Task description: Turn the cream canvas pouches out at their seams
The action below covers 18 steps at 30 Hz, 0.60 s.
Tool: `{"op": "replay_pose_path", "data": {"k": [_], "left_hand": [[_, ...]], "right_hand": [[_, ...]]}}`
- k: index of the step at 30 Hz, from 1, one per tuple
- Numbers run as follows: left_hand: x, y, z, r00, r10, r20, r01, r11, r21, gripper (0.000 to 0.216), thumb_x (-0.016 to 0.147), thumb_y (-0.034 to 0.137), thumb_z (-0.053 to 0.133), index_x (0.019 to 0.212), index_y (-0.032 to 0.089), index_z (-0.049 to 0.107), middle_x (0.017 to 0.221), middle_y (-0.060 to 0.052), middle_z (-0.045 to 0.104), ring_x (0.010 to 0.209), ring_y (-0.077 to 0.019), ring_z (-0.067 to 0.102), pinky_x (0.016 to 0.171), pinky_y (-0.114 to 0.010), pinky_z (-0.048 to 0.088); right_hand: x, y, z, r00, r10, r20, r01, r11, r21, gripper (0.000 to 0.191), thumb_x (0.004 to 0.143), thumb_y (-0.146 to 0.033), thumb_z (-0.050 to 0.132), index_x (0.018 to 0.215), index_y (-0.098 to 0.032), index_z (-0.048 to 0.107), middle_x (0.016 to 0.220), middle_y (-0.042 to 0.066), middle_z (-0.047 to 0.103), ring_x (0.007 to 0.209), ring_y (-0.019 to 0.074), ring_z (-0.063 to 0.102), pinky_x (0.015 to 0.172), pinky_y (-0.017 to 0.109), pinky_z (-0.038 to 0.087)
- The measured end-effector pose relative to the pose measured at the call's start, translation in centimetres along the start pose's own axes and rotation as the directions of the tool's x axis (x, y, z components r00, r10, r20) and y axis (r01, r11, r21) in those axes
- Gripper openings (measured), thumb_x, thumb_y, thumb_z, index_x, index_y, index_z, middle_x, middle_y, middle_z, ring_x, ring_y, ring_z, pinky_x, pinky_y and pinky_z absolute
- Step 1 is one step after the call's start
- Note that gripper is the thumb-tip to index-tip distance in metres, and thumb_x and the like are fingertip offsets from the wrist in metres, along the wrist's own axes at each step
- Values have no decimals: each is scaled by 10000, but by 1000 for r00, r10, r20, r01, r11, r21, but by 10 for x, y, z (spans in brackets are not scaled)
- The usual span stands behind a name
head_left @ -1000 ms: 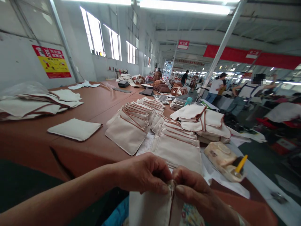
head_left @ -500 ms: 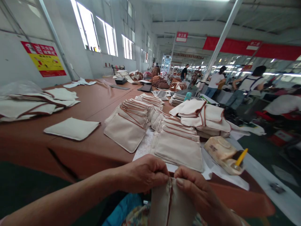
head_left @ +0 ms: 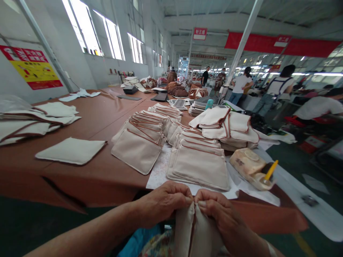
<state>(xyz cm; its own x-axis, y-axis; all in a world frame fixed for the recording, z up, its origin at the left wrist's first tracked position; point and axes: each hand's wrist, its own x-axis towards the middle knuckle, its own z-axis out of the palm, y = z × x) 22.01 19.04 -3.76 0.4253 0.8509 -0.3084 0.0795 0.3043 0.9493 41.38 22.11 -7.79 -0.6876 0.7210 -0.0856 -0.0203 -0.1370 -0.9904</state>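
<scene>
Over my lap, just off the table's front edge, I hold a cream fabric pouch piece [head_left: 202,230] with a brown-edged seam running down its middle. My left hand [head_left: 167,200] is closed, its thumb and fingers pinching the top edge left of the seam. Right beside it my right hand [head_left: 218,207] pinches the same edge on the other side. The two hands nearly touch at the seam. On the table ahead, a row of cream pouches [head_left: 199,166] with brown edging overlaps, with another row [head_left: 136,150] to its left.
A single cream pouch [head_left: 71,150] lies on the brown table cover [head_left: 93,178]; a stack of cream pieces [head_left: 37,117] is further left. At right are folded cream pieces [head_left: 214,121] and a cut-open plastic container [head_left: 246,164] holding a yellow-handled tool [head_left: 271,170]. Several people stand or sit beyond.
The camera view has shifted slightly, so the table's things sit further left. My hands have drawn closer together at the pouch piece's top edge, both still pinching it.
</scene>
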Motion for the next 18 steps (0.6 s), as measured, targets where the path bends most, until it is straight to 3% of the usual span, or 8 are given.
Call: {"op": "replay_pose_path", "data": {"k": [6,11,18], "left_hand": [[5,-9,-8,1000,3,31,-2,1000,-24,216,808,355,558,722,158,533,568,61,370,476,-75,295,444,-207,222],[7,-18,-16,997,-22,70,20,999,26,307,757,406,694,890,140,616,676,43,477,509,-63,348,464,-184,257],[29,-37,11,997,5,83,9,986,-168,416,734,498,754,884,155,572,652,49,424,558,-71,323,537,-189,266]], "right_hand": [[-2,1,-2,999,-32,-19,33,998,50,177,860,-300,525,725,-188,533,662,-24,406,622,135,333,555,238,296],[0,14,-4,997,11,-71,5,976,219,131,825,-268,537,732,-176,549,612,-39,388,569,120,283,507,241,237],[-2,36,-15,976,-25,-217,104,926,362,224,804,-339,601,683,-176,509,537,-72,362,498,90,232,476,232,188]]}}
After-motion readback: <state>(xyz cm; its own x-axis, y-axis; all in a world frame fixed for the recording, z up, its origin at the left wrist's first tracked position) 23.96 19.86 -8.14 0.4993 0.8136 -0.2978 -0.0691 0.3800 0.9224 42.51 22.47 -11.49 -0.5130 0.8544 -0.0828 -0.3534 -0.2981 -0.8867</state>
